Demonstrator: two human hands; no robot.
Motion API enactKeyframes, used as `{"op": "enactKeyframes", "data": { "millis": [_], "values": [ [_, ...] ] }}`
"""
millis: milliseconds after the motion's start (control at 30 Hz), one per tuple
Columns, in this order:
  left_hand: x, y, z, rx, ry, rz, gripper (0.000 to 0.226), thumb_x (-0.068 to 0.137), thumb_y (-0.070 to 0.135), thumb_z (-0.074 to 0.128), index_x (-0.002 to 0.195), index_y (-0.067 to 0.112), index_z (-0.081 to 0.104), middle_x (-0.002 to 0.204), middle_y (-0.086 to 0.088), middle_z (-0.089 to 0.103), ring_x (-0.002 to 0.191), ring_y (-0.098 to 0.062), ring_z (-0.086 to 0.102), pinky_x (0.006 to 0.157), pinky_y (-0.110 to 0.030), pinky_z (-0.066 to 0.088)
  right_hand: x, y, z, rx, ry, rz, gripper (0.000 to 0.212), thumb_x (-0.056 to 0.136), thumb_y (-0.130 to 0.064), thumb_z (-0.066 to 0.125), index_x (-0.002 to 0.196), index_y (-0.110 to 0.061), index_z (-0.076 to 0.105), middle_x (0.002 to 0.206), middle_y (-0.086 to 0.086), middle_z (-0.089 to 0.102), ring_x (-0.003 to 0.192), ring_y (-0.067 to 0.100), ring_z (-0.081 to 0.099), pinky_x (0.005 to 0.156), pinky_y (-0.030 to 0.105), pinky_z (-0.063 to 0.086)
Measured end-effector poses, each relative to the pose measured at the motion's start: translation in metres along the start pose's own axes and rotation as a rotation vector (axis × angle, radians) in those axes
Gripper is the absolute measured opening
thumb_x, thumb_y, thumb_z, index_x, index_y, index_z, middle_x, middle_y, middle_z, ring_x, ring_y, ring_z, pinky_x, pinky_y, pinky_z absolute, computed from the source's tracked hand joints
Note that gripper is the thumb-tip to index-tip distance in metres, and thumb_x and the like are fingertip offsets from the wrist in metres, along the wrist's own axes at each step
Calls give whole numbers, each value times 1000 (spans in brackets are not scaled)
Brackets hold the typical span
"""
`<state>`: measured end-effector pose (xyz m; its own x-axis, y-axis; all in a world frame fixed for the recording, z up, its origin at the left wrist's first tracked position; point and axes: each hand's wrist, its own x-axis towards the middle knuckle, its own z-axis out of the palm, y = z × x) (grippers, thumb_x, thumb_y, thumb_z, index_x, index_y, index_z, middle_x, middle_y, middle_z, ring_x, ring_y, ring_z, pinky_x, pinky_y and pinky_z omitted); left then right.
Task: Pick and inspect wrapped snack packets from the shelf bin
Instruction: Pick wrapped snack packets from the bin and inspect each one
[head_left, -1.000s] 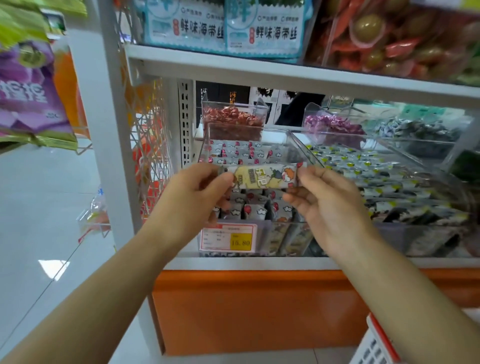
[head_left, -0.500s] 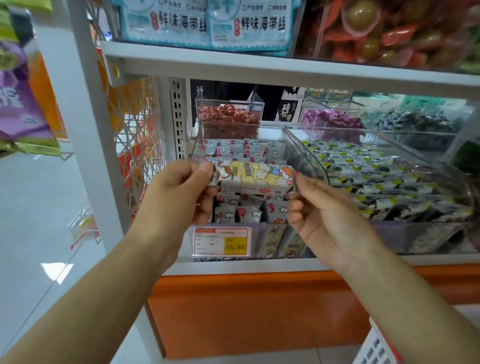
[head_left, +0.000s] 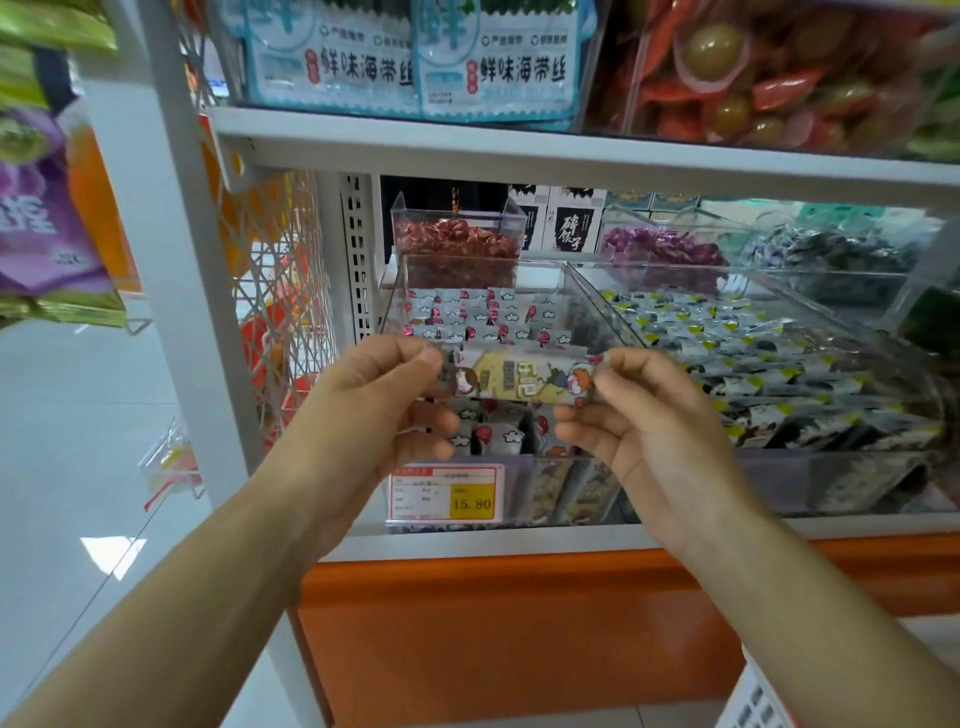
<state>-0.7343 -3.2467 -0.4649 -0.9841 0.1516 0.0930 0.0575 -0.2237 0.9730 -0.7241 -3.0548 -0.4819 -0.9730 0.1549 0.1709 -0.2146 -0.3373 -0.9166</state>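
I have the yellow cartoon-printed wrapped snack packet (head_left: 524, 378) stretched level above the clear plastic shelf bin (head_left: 597, 312), left hand (head_left: 374, 400) and right hand (head_left: 639, 415) pinching its ends; I'd turn it slowly, checking seals

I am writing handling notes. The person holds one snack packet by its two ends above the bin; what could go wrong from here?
1. The left hand and right hand pinch only the ends of the yellow cartoon-printed wrapped snack packet; if one grip slips, it may fall into the clear plastic bin below and mix with the others.
2. Pulling the ends apart could tear the wrapper.
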Motion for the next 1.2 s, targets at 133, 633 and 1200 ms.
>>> {"op": "enactKeyframes", "data": {
  "millis": [133,633,1200],
  "values": [
    [1,-2,1,87,13,36,12,86,21,58,87,9,60,79,-6,66,64,-12,64,54,-19,52,-1,4,2,-178,-58,-85,10,82,-16,64,81,-12,55,83,6,59,72,19,68,64,30,57],
    [-3,5,-10,634,-112,211,25,83,19,65,100,38,64,97,8,66,79,-7,66,66,-14,53,0,0,3,-446,-56,-173,13,79,-22,69,72,-31,73,79,-5,71,86,21,67,83,47,55],
    [-2,14,-13,875,-71,329,29,78,35,64,68,8,68,61,-13,63,48,-21,50,45,-19,41,-6,-1,10,-627,-192,-305,17,84,-17,66,68,-24,68,64,-13,67,60,-2,60,55,10,45]
  ]
}}
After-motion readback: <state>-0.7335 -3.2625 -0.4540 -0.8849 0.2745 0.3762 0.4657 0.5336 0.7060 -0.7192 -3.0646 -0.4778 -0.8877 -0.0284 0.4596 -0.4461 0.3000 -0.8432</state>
